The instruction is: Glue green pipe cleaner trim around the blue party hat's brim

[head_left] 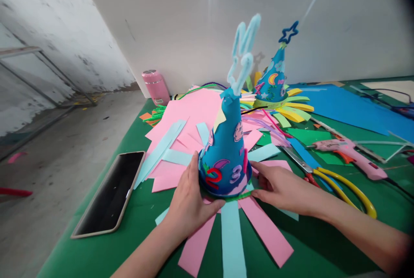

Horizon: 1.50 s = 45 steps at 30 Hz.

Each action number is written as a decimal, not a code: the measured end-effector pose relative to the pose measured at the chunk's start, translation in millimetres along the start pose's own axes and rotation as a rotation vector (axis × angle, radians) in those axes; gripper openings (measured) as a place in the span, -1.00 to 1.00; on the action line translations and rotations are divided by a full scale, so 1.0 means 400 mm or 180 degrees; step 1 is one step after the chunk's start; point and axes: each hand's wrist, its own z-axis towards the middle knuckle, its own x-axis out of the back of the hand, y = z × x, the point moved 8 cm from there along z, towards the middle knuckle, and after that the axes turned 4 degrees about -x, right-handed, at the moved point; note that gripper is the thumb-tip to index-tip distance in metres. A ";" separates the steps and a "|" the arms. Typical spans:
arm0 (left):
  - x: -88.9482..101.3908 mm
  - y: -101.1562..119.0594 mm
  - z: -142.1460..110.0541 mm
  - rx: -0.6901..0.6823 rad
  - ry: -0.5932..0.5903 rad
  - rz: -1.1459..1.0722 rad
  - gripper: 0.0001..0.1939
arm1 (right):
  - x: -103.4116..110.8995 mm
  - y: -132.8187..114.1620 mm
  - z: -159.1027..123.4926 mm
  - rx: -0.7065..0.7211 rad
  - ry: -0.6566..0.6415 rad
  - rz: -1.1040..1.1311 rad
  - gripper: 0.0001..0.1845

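A blue cone party hat [223, 153] stands upright on the table, decorated with numbers and stickers and topped by a light-blue pipe cleaner shape [242, 60]. Pink and light-blue paper strips [233, 239] fan out from its base. My left hand [190, 200] grips the hat's left side, its thumb along the front of the base. Along the lower front rim runs a fuzzy green pipe cleaner [238, 197]. My right hand [278, 185] is at the right of the base, thumb pressing the green pipe cleaner's end and index finger against the hat; its other fingers are curled.
A phone [111, 194] lies at the left, with a pink bottle [155, 87] behind. Scissors [343, 187] and a pink glue gun [352, 155] rest at the right. Another decorated hat [273, 82] stands at the back near blue sheets [349, 107]. Pink paper [194, 110] lies behind my hat.
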 end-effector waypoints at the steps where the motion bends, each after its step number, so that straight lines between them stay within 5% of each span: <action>1: 0.004 -0.004 0.000 -0.0025 -0.0044 -0.0040 0.17 | -0.006 -0.005 -0.004 -0.0041 0.0038 0.0025 -0.48; 11: 0.019 -0.027 -0.014 -0.0100 -0.0357 -0.0223 0.17 | -0.058 -0.032 -0.039 -0.0503 0.0341 0.0071 -0.67; 27: 0.043 -0.103 -0.023 0.0225 -0.0622 -0.0882 -0.04 | -0.097 -0.004 -0.051 -0.0603 0.0282 0.0254 -0.45; 39: 0.057 -0.084 -0.026 0.0089 -0.0532 -0.0655 -0.08 | -0.104 0.003 -0.053 -0.0753 0.0327 0.0328 -0.49; 45: 0.072 -0.040 -0.078 -0.0178 -0.0383 0.0427 -0.51 | -0.102 -0.004 -0.054 -0.0848 0.0248 0.0420 -0.47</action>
